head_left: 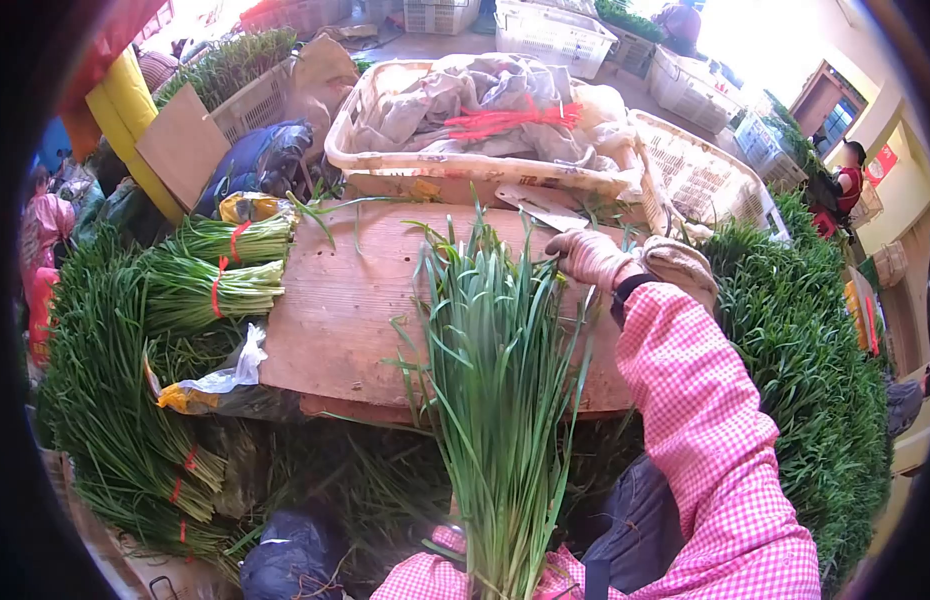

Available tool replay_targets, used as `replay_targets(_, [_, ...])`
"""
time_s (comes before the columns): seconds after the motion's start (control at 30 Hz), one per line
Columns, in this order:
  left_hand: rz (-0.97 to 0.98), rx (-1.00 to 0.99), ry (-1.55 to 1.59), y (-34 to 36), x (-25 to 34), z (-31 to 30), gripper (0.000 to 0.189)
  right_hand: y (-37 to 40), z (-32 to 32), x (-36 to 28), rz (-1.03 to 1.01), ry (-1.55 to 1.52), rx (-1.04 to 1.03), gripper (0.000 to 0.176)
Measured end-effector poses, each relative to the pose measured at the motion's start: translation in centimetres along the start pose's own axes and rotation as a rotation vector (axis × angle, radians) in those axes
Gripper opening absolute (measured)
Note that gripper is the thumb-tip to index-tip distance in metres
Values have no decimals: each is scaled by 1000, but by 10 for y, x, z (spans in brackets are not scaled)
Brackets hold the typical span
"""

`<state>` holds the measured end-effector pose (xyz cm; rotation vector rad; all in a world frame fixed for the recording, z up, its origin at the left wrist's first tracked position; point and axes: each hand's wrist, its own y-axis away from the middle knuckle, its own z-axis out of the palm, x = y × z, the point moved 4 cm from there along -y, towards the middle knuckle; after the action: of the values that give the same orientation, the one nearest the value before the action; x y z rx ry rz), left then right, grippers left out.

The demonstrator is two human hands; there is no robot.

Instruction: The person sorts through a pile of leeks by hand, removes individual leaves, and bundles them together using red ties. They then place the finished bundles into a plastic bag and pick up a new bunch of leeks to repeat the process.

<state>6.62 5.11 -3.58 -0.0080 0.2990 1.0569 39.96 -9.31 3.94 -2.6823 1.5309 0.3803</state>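
Observation:
A long bunch of green garlic chives (500, 370) extends from my lap up over the wooden board (335, 300), leaf tips pointing away from me. My right hand (590, 258), in a pale glove, is beside the leaf tips at the board's far right. Its fingers are curled, and what they hold is hidden. Just beyond them lies a flat knife blade (540, 207). At the bottom, a pink checked sleeve (420, 578) shows next to the stalks; my left hand is mostly hidden behind the bunch, so its fingers cannot be made out.
Tied chive bundles (215, 290) lie left of the board, near a plastic bag (225, 375). A white basket (385, 165) holding cloth and red ties stands behind it. Loose greens (785, 390) are heaped at right. A person (850, 185) is in the background.

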Motion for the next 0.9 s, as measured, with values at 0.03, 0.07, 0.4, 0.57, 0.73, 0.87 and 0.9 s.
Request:
replay_targets(0.03, [0,2,-5,-2,0,0,57,-3,0,4,-22,-39,-4,27])
replay_targets(0.07, [0,11,-3,-2,-1,0,57,-1,-6,4,25,-70,-55,26])
replay_targets(0.4, [16,59,-76,-6,4,-3,56,34,-111,-62,-13,-655,14,18])
replay_targets(0.57, [19,82,-126,-5,9,-6,55,40,-149,-94,-274,-556,64,21])
replay_targets(0.73, [31,127,-174,-2,9,-9,55,58,-188,-129,-29,-237,-56,17])
replay_targets(0.87, [47,166,-240,2,11,-11,54,77,-213,-129,-167,-314,-39,16])
replay_targets(0.9, [48,177,-267,3,12,-12,54,85,-217,-139,-146,67,-69,16])
